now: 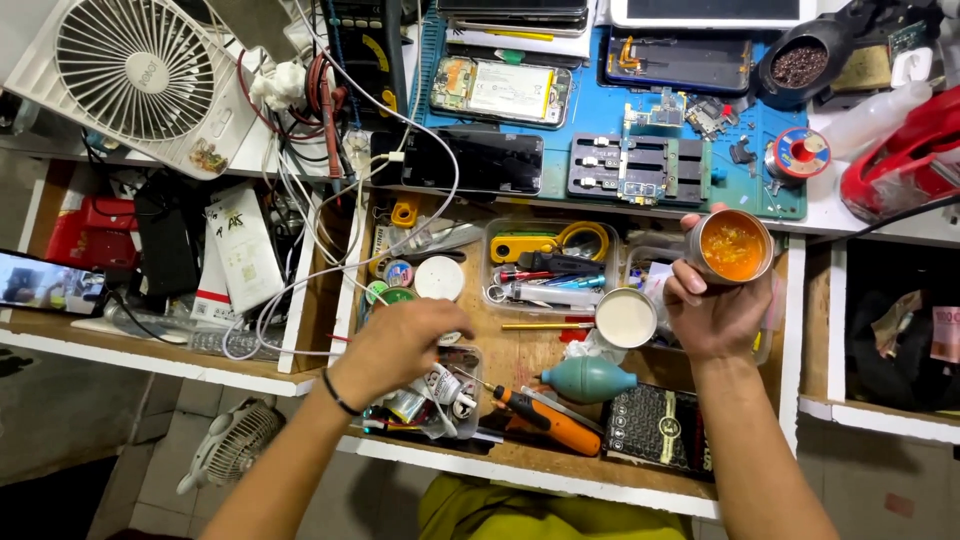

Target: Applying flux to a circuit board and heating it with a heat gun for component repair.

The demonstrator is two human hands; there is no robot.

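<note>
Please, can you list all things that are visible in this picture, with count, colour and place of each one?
open tin: 1, metal with orange paste, held over the drawer's right side
lid: 1, white, in the drawer beside the tin
drawer: 1, wooden, open, middle
air blower bulb: 1, teal, drawer front
screwdriver: 1, orange and black, drawer front
clear tray: 1, holding tools, drawer back
fan: 1, white, top left
blue mat: 1, on the bench top
opened phones: at least 2, on the mat
black phone: 1, mat's front edge
left hand: over the small-parts box at the drawer's left
right hand: holding the open tin
</note>
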